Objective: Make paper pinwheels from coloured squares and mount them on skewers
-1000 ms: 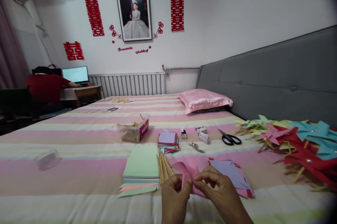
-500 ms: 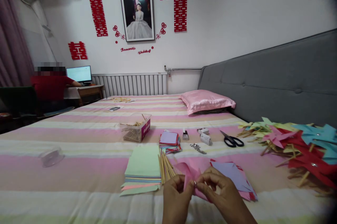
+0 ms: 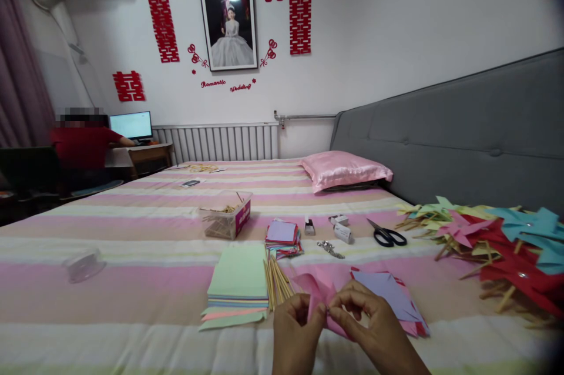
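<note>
A pink paper pinwheel (image 3: 321,291), its corners folded inward, is held low in front of me. My left hand (image 3: 296,319) pinches its folded tips between thumb and fingers. At the pinwheel's centre, the thumb and forefinger of my right hand (image 3: 368,313) close on a small metal pin, mostly covered by the fingertips. Just left of my hands lie a bundle of thin wooden sticks (image 3: 278,282) and a stack of pale green paper sheets (image 3: 240,272). Purple and red cut paper squares (image 3: 388,295) lie partly behind my right hand.
Beyond are a clear box of sticks (image 3: 227,219), small coloured squares (image 3: 282,233), a pile of metal pins (image 3: 330,249), small boxes (image 3: 342,231) and black-handled scissors (image 3: 388,234). Finished pinwheels (image 3: 522,274) pile up at right. Far left, a person in red (image 3: 83,146) sits at a desk.
The hands and the pink paper stay almost in place. The right fingertips have shifted slightly at the pinwheel's centre, and the pin shows less. The view has moved a little.
</note>
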Tool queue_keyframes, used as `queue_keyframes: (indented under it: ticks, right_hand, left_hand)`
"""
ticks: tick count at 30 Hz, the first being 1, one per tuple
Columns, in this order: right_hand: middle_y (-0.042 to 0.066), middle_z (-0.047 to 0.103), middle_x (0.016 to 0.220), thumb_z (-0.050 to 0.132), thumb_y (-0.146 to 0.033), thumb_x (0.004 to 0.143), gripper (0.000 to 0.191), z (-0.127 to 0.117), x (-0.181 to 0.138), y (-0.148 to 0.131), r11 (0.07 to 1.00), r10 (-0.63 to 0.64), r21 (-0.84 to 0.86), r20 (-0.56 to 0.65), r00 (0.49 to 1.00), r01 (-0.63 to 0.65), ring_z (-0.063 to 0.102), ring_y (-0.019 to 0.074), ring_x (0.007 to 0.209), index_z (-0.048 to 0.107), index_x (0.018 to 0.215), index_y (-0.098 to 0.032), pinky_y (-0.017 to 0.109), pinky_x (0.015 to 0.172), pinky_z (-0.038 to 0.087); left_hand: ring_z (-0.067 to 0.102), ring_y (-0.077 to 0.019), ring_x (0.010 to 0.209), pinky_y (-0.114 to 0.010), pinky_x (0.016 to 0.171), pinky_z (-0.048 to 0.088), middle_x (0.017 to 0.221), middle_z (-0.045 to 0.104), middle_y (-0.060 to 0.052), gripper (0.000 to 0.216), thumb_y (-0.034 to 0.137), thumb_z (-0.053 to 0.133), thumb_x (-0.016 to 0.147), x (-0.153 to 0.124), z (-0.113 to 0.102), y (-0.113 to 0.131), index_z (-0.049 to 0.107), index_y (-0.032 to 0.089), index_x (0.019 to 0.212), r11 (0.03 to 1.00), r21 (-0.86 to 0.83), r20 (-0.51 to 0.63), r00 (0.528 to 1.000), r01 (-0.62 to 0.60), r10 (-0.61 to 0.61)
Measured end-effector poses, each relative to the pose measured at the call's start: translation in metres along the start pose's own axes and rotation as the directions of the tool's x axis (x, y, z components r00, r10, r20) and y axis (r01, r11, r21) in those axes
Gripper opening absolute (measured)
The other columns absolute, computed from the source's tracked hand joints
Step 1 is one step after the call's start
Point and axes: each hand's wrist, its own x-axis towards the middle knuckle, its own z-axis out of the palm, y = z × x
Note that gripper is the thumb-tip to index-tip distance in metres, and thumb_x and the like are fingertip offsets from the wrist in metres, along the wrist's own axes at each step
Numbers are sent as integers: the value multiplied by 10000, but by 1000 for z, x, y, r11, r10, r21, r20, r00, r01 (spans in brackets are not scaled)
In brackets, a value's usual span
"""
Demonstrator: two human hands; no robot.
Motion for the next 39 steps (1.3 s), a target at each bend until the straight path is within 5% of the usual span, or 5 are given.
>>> queue_keyframes:
  ticks: [8, 14, 23, 31, 39]
  right_hand:
    - [-3, 501, 641, 553, -340, 734, 183, 2, 0, 2, 1000, -21, -13, -28, 999, 20, 469, 168, 616, 607, 624, -204, 273, 602, 378]
    - [58, 605, 901, 604, -360, 683, 164, 10, -2, 6, 996, 12, 85, -176, 984, 3, 534, 246, 905, 524, 677, -217, 340, 792, 391]
    - [37, 652, 748, 621, -411, 681, 490, 19, -2, 9, 885, 142, 452, -45, 989, -106, 617, 227, 760, 416, 1074, -202, 393, 758, 467]
    - [54, 653, 711, 577, -498, 696, 326, 17, 0, 9, 912, 78, 403, 9, 997, -75, 608, 235, 742, 596, 721, -174, 351, 719, 493]
    - [51, 648, 694, 580, -502, 696, 330, 17, -1, 9, 910, 85, 408, -8, 996, -74, 607, 233, 727, 595, 710, -172, 340, 698, 491]
  left_hand:
    - [360, -77, 439, -197, 449, 287, 433, 453, 43, 199, 275, 661, 570, 1, -1, -4, 548, 131, 492, 999, -8, 12, 999, -37, 37]
    - [413, -99, 475, -211, 474, 326, 479, 507, 15, 179, 275, 638, 592, 3, -1, -9, 574, 120, 527, 999, -1, 17, 999, -50, 50]
    - [452, -116, 487, -218, 485, 345, 486, 541, -5, 168, 270, 616, 601, 5, -2, -15, 590, 118, 537, 998, 14, 23, 998, -67, 67]
    - [399, -88, 447, -202, 454, 305, 445, 505, 17, 174, 266, 633, 586, 1, -1, -8, 592, 119, 501, 998, 14, 4, 998, -65, 65]
    - [413, -93, 456, -207, 460, 320, 462, 525, 8, 184, 291, 652, 565, 0, 2, -8, 609, 118, 517, 999, 0, -11, 999, -49, 49]
